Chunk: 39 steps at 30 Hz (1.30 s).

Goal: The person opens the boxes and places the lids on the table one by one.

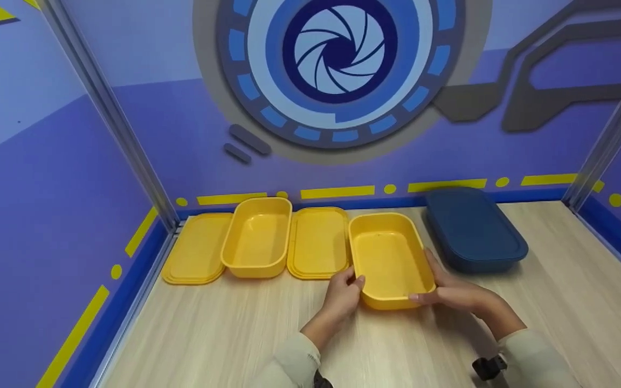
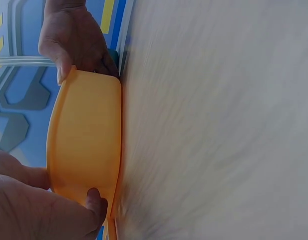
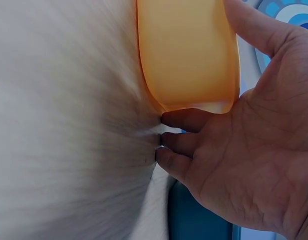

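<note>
Resting on the pale wooden table, the open yellow container sits between both hands near the front of the row. The left hand grips its near left corner, thumb curled over the rim and fingers against the wall. The right hand cups the near right corner — thumb on the front wall, fingers laid fairly straight along the side, as the right wrist view shows. Just to its left lies a flat yellow lid, then a second yellow container and another yellow lid; to its right stands a closed dark blue box.

By its look the tub is thin moulded plastic — light, fairly stiff, smooth and a little slippery, not fragile. The rolled rim at the 2 short ends or corners seems the surest place to take hold.
</note>
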{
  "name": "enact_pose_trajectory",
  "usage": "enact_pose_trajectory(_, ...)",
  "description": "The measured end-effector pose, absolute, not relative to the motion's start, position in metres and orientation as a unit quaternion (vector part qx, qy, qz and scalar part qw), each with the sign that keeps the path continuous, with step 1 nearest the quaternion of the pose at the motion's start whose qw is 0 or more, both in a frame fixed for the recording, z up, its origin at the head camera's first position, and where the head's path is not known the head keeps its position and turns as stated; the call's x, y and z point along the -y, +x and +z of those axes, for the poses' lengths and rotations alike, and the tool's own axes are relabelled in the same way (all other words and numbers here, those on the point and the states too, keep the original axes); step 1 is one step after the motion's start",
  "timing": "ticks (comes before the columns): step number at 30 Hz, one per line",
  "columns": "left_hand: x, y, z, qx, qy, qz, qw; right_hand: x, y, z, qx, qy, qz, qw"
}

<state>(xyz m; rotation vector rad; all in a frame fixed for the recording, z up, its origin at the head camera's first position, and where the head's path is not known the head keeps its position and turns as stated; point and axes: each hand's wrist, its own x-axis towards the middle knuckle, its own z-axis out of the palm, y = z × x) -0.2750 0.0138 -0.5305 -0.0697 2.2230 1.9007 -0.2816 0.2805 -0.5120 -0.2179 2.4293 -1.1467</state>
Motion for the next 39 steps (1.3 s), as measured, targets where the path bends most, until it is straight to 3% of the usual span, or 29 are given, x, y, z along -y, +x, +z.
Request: enact_pose_trajectory(39,-0.0135,-0.2846,-0.5301,-0.753,-0.021,0.648,0.115,-0.281,-0.2867,-0.5058,-0.889,-0.078,-0.389,0.229)
